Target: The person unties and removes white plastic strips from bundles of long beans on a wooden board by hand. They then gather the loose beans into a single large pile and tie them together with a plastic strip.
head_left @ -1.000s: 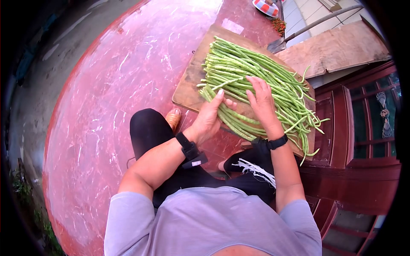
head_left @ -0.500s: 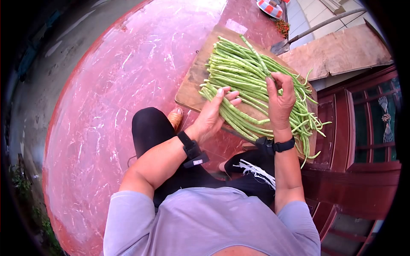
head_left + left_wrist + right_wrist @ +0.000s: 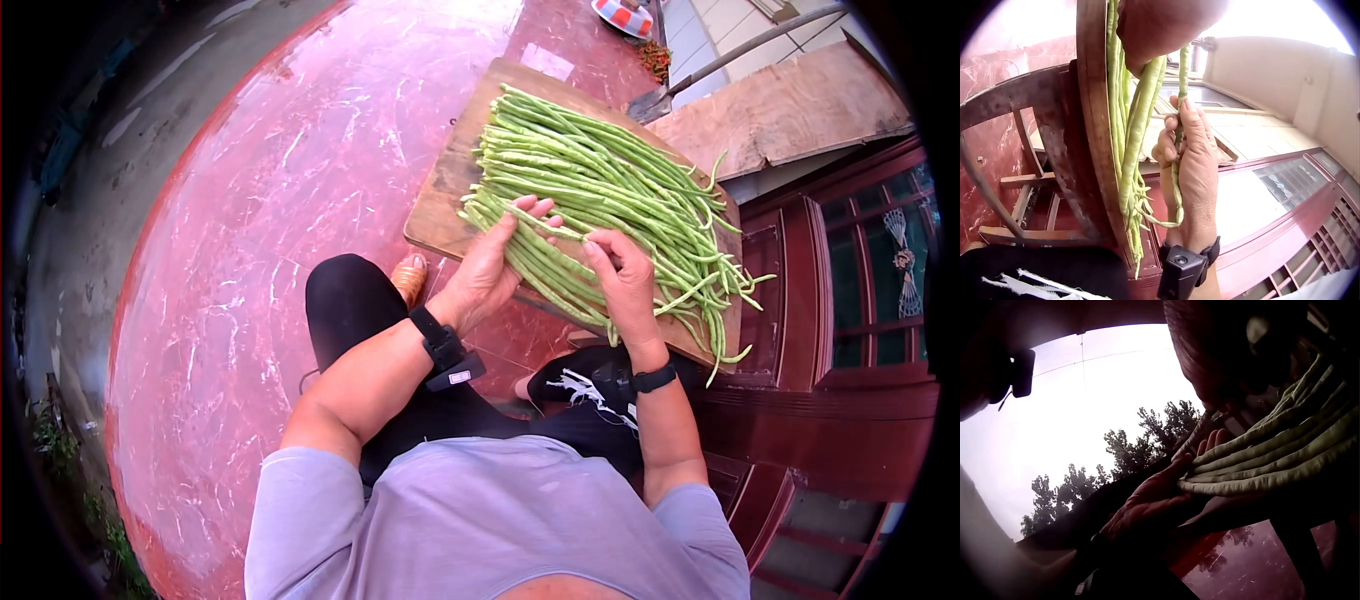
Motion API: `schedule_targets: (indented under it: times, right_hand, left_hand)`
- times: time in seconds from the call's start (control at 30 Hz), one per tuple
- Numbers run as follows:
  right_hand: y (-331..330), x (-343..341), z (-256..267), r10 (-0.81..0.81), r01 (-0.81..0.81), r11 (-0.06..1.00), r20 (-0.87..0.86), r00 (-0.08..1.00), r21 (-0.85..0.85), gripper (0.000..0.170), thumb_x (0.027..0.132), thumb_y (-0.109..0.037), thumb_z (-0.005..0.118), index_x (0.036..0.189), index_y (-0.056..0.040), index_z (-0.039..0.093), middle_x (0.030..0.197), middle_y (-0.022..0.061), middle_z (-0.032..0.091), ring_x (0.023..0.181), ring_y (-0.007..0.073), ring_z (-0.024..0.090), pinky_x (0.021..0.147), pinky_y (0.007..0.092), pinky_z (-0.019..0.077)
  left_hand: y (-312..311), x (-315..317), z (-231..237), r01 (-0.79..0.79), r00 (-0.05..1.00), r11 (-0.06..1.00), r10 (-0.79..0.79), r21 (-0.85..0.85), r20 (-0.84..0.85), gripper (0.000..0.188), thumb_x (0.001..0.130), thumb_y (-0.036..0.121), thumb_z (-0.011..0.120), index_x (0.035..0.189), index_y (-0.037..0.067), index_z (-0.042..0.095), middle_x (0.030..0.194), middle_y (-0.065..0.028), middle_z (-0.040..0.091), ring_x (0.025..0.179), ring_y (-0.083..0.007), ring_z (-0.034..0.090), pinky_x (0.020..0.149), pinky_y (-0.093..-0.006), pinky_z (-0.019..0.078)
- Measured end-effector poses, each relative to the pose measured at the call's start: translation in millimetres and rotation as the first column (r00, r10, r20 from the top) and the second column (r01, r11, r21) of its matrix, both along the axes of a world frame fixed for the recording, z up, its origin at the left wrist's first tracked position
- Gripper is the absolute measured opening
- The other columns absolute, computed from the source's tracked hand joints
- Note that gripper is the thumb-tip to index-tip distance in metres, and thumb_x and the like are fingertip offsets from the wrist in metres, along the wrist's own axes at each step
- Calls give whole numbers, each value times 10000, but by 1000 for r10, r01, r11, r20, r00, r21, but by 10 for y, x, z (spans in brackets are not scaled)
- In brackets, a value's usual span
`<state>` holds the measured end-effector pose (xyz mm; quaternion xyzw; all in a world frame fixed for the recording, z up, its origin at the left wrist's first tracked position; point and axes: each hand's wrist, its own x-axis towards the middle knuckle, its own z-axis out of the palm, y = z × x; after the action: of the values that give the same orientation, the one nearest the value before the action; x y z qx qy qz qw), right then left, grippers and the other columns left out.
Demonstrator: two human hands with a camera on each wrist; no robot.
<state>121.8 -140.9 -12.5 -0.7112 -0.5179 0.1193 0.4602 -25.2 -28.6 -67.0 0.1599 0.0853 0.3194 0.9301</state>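
A pile of long green beans (image 3: 590,170) lies across a small wooden table (image 3: 440,210), their tips trailing over its right edge. My left hand (image 3: 478,280) is at the near left side and holds the ends of several long beans (image 3: 1260,465) between thumb and fingers. With thumb and fingertips, my right hand (image 3: 628,285) pinches a single long bean (image 3: 1184,69). That bean stretches from the left hand to the right one, and its thin tail (image 3: 1179,200) hangs below the right hand in the left wrist view.
A wooden frame with slats (image 3: 1054,150) stands below the tabletop. Beyond the table are a plywood board (image 3: 790,110), a shovel (image 3: 655,105) and a checked basin (image 3: 625,18). A dark red door (image 3: 800,300) is at the right, with red floor (image 3: 250,250) to the left.
My right hand went out to the pile, lifted one long bean from it, and has drawn back with that bean toward the left hand. The left hand stays about where it was.
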Motion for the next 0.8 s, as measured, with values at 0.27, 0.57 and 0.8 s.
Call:
schedule_targets:
  times: [0.27,0.57,0.8]
  right_hand:
    - [61,41,-70,-19,10,998,-128,992,-67,126,937,-142,654,965,-20,667,742,-18,591,660,50,520,607,224,433]
    - [81,211,-44,16,-121,962,-388,921,-246,169,959,-181,627,975,-16,665,747,-36,582,681,42,512,619,213,423]
    - [90,135,70,201,-232,930,-134,970,-285,184,953,-179,626,970,-1,668,727,-10,587,669,70,506,612,245,430]
  left_hand:
    - [28,2,-2,26,999,999,-26,20,44,518,1022,310,508,1444,53,349,1501,-147,398,1364,-304,425,1121,-427,402]
    - [24,-2,33,35,998,998,-38,52,51,530,1019,335,519,1444,65,356,1488,-144,412,1359,-296,431,1119,-436,400]
    - [-2,-16,25,26,1000,1000,-26,-7,9,552,1011,321,545,1463,69,352,1275,-104,566,1239,-247,531,1074,-426,442]
